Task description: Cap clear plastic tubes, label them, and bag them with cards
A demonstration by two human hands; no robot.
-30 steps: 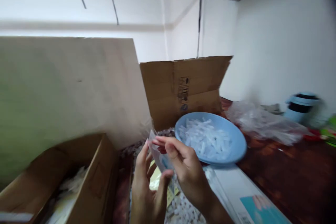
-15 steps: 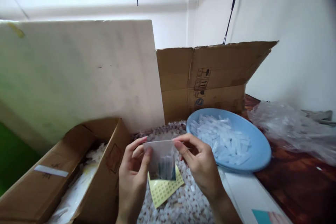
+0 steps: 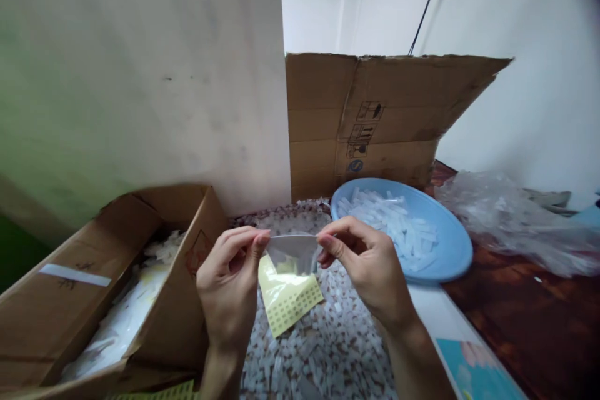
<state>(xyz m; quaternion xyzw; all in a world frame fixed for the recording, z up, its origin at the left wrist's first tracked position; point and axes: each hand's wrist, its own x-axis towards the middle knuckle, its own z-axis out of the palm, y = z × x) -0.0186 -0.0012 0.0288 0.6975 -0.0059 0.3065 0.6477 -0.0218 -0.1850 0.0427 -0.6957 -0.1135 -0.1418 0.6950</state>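
A small clear plastic bag (image 3: 295,246) is stretched between my two hands by its top edge. My left hand (image 3: 233,278) pinches the upper left corner between thumb and fingers. At the upper right corner, my right hand (image 3: 363,269) has the same pinch. The bag's contents are hard to make out through the glare. Below and partly behind it lies a yellow sheet (image 3: 293,309) with rows of small dark dots. Many small whitish translucent pieces (image 3: 323,337) are spread under the sheet and my hands.
A blue basin (image 3: 462,259) of clear plastic tubes (image 3: 398,222) stands right of my hands. To the left is an open cardboard box (image 3: 162,319) with white items. A cardboard panel (image 3: 319,131) and a pale board (image 3: 225,94) stand behind; crumpled plastic (image 3: 506,219) lies far right.
The view has tilted down a little. The bag has tipped, so the dark strip and upright pieces seen in it before no longer show. Both hands still pinch its top edge.
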